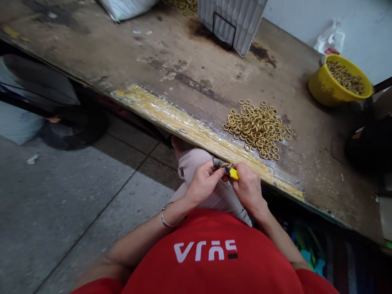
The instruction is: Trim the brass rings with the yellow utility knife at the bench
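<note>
My left hand point(203, 179) is closed in a pinch in front of the table edge, over my lap. Between its fingers is a brass-coloured ring point(226, 165), partly hidden, and grey wrapping covers a fingertip. Close against it, my right hand point(248, 185) is closed around a small yellow tool point(234, 174) with a dark end, which meets the left fingertips at the ring. The tool's exact kind is hard to make out. Just beyond the hands, a loose heap of brass-coloured rings point(257, 126) lies on the worn table point(190, 65).
Yellow tape point(183, 122) under clear film covers the table's front edge. A yellow bucket point(324, 87) full of similar rings stands at the right. Toward the back are a grey ribbed container point(229, 20) and a white sack point(127, 8). A dark round stool base point(73, 126) is at the left.
</note>
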`<state>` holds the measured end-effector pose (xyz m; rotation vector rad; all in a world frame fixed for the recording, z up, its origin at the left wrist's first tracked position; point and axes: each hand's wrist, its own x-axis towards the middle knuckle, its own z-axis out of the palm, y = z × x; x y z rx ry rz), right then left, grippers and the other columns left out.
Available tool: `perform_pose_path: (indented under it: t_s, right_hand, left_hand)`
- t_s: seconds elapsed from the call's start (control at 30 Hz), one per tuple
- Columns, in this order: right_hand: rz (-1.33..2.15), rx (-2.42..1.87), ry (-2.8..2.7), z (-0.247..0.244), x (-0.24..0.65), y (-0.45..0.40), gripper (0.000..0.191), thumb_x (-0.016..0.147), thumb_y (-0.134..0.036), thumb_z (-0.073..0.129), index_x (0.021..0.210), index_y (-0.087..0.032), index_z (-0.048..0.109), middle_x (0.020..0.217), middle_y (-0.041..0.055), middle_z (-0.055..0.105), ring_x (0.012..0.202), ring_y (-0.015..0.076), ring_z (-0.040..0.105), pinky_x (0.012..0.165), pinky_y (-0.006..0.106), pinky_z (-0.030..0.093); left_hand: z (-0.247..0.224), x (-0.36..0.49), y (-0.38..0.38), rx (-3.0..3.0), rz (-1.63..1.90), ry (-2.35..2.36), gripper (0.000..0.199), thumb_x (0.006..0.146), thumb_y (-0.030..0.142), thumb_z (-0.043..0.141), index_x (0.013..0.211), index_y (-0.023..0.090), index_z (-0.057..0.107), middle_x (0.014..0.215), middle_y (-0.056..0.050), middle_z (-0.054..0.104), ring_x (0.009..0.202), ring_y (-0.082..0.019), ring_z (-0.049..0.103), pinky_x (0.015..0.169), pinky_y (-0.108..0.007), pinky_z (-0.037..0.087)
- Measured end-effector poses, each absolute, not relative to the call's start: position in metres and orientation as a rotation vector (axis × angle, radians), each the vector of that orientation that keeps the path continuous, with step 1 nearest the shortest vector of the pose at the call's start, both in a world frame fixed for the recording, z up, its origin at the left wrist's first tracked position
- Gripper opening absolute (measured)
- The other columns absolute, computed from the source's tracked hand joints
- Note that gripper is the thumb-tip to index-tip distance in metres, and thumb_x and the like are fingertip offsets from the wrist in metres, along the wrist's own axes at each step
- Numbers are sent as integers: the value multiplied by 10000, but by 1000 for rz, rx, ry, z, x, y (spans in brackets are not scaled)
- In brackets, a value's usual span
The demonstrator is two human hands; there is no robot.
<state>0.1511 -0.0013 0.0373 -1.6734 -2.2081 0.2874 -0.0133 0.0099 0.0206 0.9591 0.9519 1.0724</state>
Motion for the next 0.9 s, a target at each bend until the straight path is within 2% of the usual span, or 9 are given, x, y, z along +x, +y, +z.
perform_pose_path:
  t_s: [0.3,0.63,0.9]
  right_hand:
    - [244,-1726,-2223,37,149,-1,96,918,-163,537,926,-190,630,846,66,691,728,193,616,650,285,369]
    - [166,-1673,-2241,39,145,0,151,978,-230,506,903,-184,629,827,67,666,721,187,596,644,285,362]
    - [120,-1701,-2253,41,143,0,207,1006,-237,469,883,-181,626,822,75,664,712,187,587,643,293,352]
  left_hand:
    - [22,-14,9,971,1076,967,276,827,393,757,842,130,674,713,-23,691,644,-137,644,639,-241,541]
    - [11,-13,5,806,1114,827,305,843,425,762,904,142,665,782,-20,697,665,-119,640,683,-232,539]
    - [22,-15,7,938,1115,902,292,850,423,742,857,154,628,794,-21,680,706,-132,626,711,-248,541]
